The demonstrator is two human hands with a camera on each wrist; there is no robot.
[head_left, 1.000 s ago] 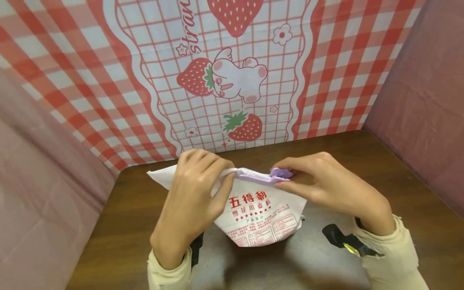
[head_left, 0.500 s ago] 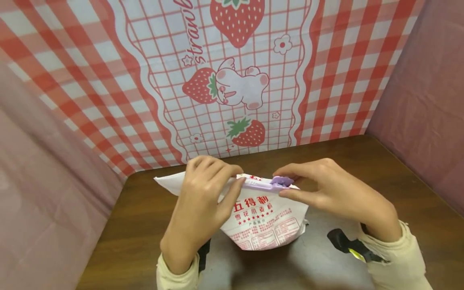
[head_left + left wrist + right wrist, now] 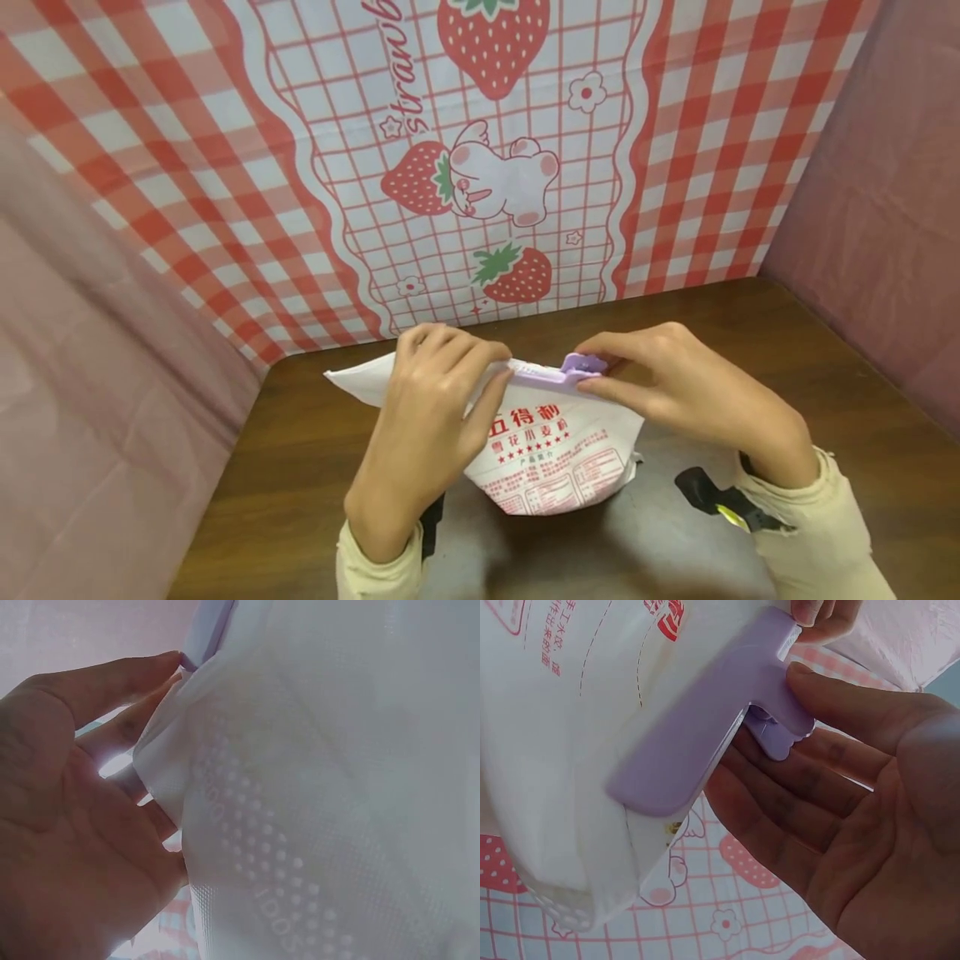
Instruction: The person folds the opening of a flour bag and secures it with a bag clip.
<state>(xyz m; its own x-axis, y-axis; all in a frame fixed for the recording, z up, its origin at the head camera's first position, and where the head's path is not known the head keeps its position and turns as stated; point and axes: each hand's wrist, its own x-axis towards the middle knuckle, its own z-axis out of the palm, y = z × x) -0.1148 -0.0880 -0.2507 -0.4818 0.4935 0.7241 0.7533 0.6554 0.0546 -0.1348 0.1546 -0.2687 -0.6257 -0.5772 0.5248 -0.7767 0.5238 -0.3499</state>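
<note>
A white bag with red Chinese print point(image 3: 555, 467) is held up over the table by its folded top edge. Across that edge lies a purple bag clip point(image 3: 697, 727), its long jaw along the bag. My left hand point(image 3: 427, 417) pinches the bag's top edge between thumb and fingers, at the clip's left end; a white corner sticks out to the left of it. My right hand point(image 3: 675, 383) pinches the clip's scalloped handle between thumb and fingers. In the left wrist view the pale bag side point(image 3: 337, 765) fills most of the picture, with the clip's tip point(image 3: 206, 634) at the fingertips.
The brown wooden table point(image 3: 247, 492) has a grey mat point(image 3: 667, 550) on it beneath the bag. Behind stands a red-and-white checked strawberry cloth point(image 3: 690, 167). Pink curtains point(image 3: 97, 333) hang on both sides. Black straps point(image 3: 712, 496) are at the wrists.
The camera view has tilted slightly, so hands and bag appear a little further right and lower than a second ago. Both hands keep their holds on the bag edge and the clip.
</note>
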